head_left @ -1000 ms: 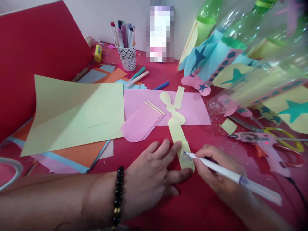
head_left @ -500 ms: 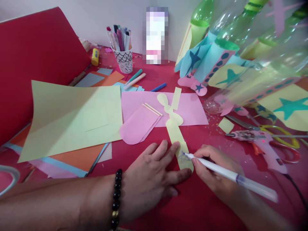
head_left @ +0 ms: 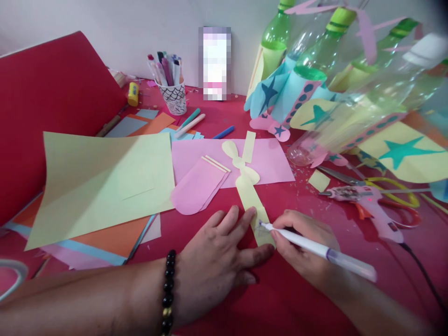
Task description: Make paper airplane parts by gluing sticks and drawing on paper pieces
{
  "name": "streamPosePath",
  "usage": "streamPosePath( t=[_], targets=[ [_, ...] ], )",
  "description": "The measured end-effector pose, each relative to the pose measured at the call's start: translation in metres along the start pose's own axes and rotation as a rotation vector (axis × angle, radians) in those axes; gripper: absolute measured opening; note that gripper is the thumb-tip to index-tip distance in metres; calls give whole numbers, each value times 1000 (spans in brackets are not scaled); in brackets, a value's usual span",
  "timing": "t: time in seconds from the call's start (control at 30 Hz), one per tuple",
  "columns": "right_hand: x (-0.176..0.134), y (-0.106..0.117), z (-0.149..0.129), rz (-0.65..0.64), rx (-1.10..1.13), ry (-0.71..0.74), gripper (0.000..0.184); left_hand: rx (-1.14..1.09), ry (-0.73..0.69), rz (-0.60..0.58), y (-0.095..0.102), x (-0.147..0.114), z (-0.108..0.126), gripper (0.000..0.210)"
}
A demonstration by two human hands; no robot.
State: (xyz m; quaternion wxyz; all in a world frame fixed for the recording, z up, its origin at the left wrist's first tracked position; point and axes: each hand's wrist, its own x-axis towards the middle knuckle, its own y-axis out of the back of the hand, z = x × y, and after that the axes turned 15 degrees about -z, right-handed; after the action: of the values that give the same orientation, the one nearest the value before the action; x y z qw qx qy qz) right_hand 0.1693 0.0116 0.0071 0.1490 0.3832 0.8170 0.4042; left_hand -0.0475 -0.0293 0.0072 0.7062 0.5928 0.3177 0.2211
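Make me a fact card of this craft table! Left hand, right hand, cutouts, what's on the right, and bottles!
Left hand: fingers spread, resting on the yellow strip
Right hand: holds a white marker, tip at the strip
Pink cutouts: left of the strip
On the right: glue gun, scissors
Bottles: several, decorated with stars

You face a pale wall [head_left: 140, 28] rising behind a red table [head_left: 290, 303]. On your left, a red board [head_left: 59, 98] slants up before the wall. Light leaves a pinkish sheen on the table's right side.
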Motion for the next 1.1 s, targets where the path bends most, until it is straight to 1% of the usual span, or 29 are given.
streamPosePath(
  t=[0.13,0.3,0.4,0.67,0.93,1.1],
  targets=[
    [-2,2,-2,-21,20,-7,10,-19,-3,-32,1,-1,0,50],
    [0,2,-1,8,22,-81,6,-90,-32,-120,1,1,0,49],
    [3,1,0,16,10,-98,6,-121,-28,-148,1,1,-1,48],
    [3,-1,0,11,-10,-119,6,-84,-20,-114,0,1,-1,50],
    [3,0,-4,14,-21,-48,11,-53,-22,-81,1,1,-1,53],
    [1,2,-3,27,-36,-70,9,-85,-18,-100,1,1,-1,51]
  ],
)
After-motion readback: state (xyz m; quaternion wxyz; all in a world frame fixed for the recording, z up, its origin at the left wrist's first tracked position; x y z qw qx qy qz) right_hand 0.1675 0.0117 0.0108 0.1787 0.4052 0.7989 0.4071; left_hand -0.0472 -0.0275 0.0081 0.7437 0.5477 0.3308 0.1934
